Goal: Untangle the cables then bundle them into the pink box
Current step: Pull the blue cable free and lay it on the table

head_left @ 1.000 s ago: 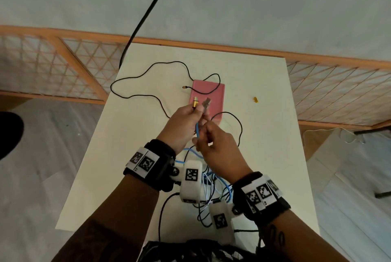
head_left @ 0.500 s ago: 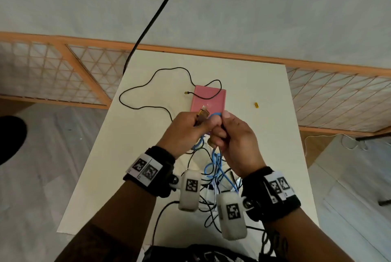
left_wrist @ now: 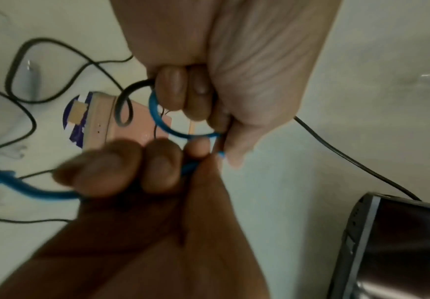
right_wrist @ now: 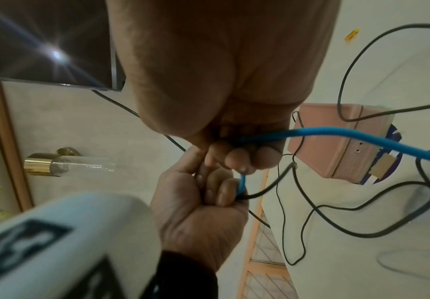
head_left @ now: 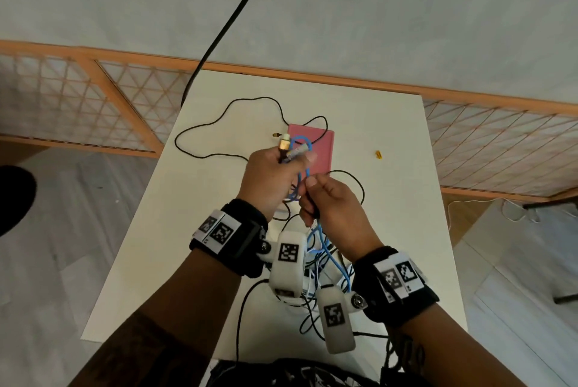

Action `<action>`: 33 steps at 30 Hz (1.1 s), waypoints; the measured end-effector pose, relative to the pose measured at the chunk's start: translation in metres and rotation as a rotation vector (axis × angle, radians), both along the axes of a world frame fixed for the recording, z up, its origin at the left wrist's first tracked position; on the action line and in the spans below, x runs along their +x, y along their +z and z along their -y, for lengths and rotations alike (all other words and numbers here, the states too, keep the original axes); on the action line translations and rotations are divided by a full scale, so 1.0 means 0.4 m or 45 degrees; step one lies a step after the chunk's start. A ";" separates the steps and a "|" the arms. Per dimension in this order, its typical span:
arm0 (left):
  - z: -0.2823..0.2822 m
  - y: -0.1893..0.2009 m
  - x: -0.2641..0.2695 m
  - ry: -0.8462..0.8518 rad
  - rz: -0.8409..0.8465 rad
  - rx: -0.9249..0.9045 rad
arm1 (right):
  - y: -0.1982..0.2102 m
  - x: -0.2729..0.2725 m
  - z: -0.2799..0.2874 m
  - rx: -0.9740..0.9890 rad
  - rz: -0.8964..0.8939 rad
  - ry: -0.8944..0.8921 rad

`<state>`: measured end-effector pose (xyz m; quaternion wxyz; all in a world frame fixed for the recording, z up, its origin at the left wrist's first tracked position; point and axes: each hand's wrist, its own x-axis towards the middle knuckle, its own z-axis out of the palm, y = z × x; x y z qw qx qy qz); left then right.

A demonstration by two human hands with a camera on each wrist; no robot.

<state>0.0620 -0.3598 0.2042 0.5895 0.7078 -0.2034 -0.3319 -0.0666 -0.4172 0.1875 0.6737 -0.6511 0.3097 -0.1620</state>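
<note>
Above the white table (head_left: 200, 230), my left hand (head_left: 281, 164) grips a small loop of the blue cable (head_left: 299, 142) together with its gold plug (head_left: 284, 145) and a silver plug. Just below it, my right hand (head_left: 312, 196) pinches the same blue cable, which runs down into a tangle of blue, white and black cables (head_left: 322, 264) near me. The left wrist view shows the left hand (left_wrist: 183, 101) curled round the blue cable (left_wrist: 165, 125) and a black loop. In the right wrist view the right hand (right_wrist: 236, 159) grips the blue cable (right_wrist: 336, 131). The closed pink box (head_left: 322, 149) lies behind the hands.
A thin black cable (head_left: 200, 130) snakes across the far table and over the pink box. A small yellow piece (head_left: 379, 154) lies right of the box. A thick black cord (head_left: 237, 11) hangs down behind the table. Wooden lattice rails (head_left: 125, 105) border the table.
The left hand now holds a blue loop with both plugs. The right hand has slid down the blue cable toward me, away from the left hand.
</note>
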 end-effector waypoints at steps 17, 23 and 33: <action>0.003 -0.021 0.007 -0.176 -0.151 0.030 | -0.013 0.009 0.015 -0.004 -0.055 -0.028; 0.014 -0.042 0.034 -0.163 -0.202 0.009 | -0.009 0.021 0.018 0.027 -0.028 -0.009; -0.002 -0.033 0.036 -0.285 0.033 0.089 | -0.014 0.019 0.011 0.202 0.021 -0.022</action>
